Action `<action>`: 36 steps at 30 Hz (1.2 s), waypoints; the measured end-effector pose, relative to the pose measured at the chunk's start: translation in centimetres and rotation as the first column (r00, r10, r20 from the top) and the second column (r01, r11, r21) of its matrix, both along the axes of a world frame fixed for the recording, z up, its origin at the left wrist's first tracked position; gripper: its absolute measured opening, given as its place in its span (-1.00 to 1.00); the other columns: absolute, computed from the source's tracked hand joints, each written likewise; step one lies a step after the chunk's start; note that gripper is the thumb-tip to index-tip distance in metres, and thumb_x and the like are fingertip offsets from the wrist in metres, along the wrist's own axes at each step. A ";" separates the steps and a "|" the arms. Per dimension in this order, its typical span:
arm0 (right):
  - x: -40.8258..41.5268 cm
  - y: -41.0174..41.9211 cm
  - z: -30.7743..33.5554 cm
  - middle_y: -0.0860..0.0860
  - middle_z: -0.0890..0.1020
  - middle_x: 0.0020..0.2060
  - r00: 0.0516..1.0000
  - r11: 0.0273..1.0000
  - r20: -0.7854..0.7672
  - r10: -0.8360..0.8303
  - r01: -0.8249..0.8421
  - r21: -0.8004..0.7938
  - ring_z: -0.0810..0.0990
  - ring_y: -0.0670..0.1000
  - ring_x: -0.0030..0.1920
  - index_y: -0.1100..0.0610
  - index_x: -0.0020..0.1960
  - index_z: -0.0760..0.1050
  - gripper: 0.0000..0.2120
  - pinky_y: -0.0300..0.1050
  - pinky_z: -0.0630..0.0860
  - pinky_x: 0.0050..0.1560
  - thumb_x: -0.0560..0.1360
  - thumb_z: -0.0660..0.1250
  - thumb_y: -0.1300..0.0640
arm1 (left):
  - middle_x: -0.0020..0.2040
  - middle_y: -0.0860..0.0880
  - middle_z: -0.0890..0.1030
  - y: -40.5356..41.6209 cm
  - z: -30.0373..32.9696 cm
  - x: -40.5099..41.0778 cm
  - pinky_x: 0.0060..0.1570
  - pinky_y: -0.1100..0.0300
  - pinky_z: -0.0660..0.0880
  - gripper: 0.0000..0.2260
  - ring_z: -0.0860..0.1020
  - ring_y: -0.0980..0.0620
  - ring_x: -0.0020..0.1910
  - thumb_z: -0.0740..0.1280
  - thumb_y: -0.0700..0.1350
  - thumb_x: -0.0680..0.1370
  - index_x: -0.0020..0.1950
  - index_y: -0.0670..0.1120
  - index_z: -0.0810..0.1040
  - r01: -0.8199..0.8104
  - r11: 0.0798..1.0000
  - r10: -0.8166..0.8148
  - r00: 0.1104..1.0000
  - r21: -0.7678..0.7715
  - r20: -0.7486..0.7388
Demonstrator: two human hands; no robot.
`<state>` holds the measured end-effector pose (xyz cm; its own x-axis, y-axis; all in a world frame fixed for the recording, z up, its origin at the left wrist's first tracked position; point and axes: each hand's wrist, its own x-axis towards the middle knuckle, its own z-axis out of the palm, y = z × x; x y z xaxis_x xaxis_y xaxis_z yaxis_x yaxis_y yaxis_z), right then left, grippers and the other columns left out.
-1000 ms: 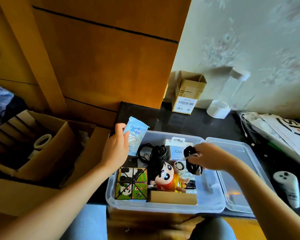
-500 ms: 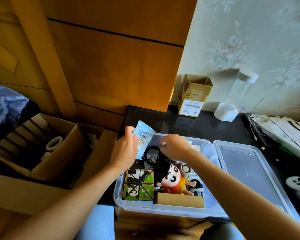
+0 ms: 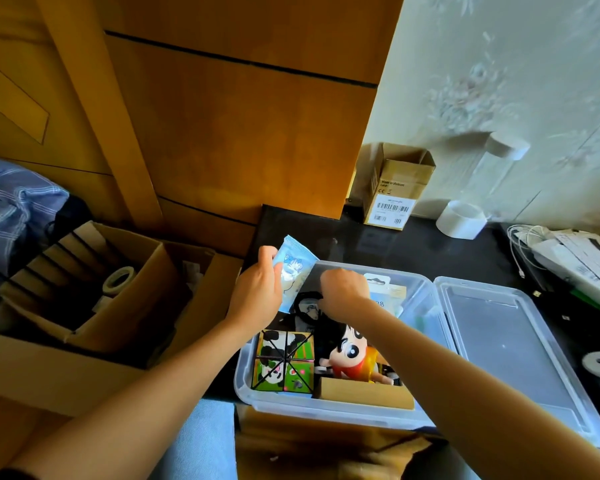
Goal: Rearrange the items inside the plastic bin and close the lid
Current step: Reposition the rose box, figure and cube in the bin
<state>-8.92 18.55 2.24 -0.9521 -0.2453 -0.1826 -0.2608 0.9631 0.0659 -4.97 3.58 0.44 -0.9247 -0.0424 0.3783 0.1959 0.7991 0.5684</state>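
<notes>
Head view, the only one I have: my left hand [image 3: 257,299] holds a light blue packet [image 3: 293,271] upright at the far left corner of the clear plastic bin [image 3: 326,408], thumb and fingers pinched on its left edge. My right hand [image 3: 343,291] is down inside the bin at the back, fingers curled around black cords [image 3: 307,311]; I cannot tell how firm that grip is, because the back of the hand hides the fingertips. Near the front wall sit a panda-printed cube [image 3: 284,363], a cartoon doll [image 3: 349,356] and a tan box [image 3: 364,394], with white packaged cards [image 3: 383,292] leaning against the back. The lid [image 3: 510,355] lies flat just right of the bin, on the dark tabletop [image 3: 378,244]. To do this step well, I think I should press the cords into a low, compact bundle in the back corner, then slide the packet flat beside them and not leave it standing. Nothing should rise above the rim, the doll's head least of all, or the lid may not seat.
</notes>
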 end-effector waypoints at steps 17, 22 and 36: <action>1.6 -0.6 -0.3 0.13 0.55 0.01 0.982 0.984 0.083 -0.171 0.174 -0.030 0.55 0.08 -0.04 0.21 0.13 0.52 -0.75 -0.16 0.47 -0.15 0.51 0.28 0.11 | 0.08 -0.16 0.60 0.0 -0.6 -0.2 -0.55 0.35 0.35 -0.80 0.62 -0.05 -0.11 0.07 -0.06 0.64 0.16 -0.17 0.31 -0.004 1.000 0.003 0.999 0.031 0.039; 1.1 0.2 0.4 0.04 0.48 -0.34 0.972 0.939 0.114 -0.204 0.227 -0.259 0.50 0.03 -0.28 0.20 -0.12 0.49 -0.95 -0.22 0.42 -0.37 0.45 0.30 0.22 | -0.03 -0.14 0.60 -0.1 -0.5 -0.1 -0.51 0.10 0.49 -0.84 0.60 -0.04 -0.23 0.08 -0.10 0.64 0.13 -0.17 0.30 -0.008 0.999 0.007 1.000 0.031 0.016; 2.6 6.7 4.3 0.05 0.54 -0.35 0.922 0.246 0.210 -0.325 0.297 -0.923 0.48 -0.01 -0.34 0.11 -0.22 0.49 -0.83 -0.25 0.40 -0.32 0.40 0.34 0.37 | -0.15 -0.05 0.56 -0.2 -0.4 0.0 -0.64 0.27 0.33 -0.88 0.45 0.11 -0.44 0.10 -0.14 0.65 0.09 -0.19 0.31 -0.041 0.997 0.043 0.998 0.059 -0.037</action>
<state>-6.35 25.23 6.53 -0.9961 0.0822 -0.0331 0.0622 0.3819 -0.9221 -4.94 3.40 0.01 -0.9067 -0.1037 0.4089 0.1855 0.7726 0.6072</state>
